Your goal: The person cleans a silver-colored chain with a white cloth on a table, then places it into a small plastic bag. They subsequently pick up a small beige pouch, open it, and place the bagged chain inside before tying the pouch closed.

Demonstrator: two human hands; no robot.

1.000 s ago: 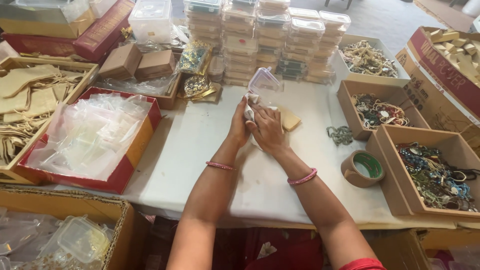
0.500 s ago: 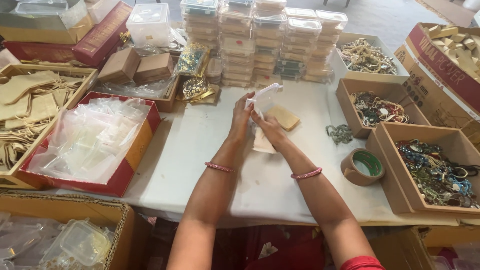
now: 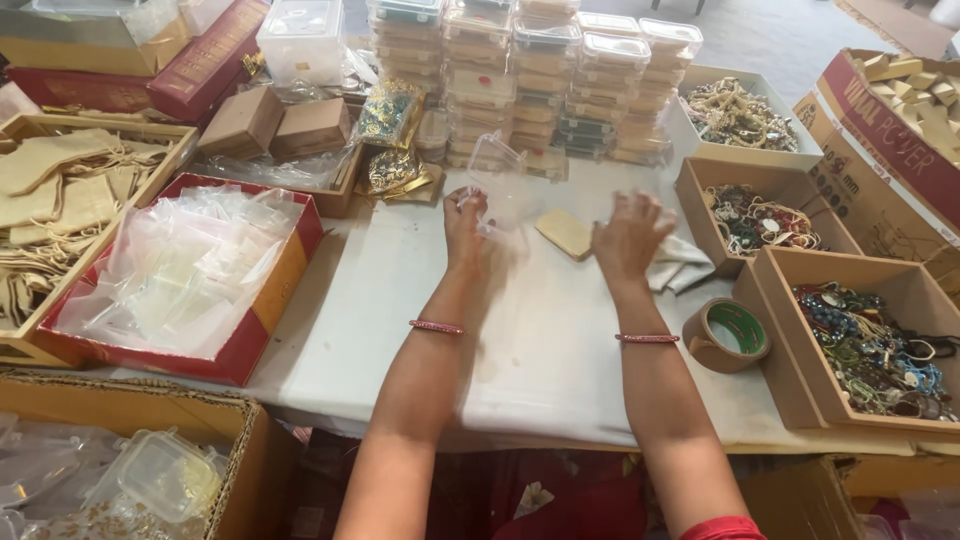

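My left hand (image 3: pixel 466 222) holds a small clear plastic box (image 3: pixel 500 180) with its lid up, above the white table (image 3: pixel 560 340). My right hand (image 3: pixel 630 235) is apart from it to the right, fingers spread and blurred, with nothing in it. A small tan pouch (image 3: pixel 566 233) lies on the table between my hands. White cloth or paper (image 3: pixel 680 265) lies just right of my right hand.
Stacks of clear boxes (image 3: pixel 530 70) stand at the back. Brown boxes of jewellery (image 3: pixel 870 340) and a roll of tape (image 3: pixel 728 335) sit on the right. A red box of clear plastic bags (image 3: pixel 180 275) and a tray of tan pouches (image 3: pixel 60 200) are on the left.
My hands were together at the table's middle; now they have parted. The right hand has swung to the right and let go, while the left keeps the clear box.
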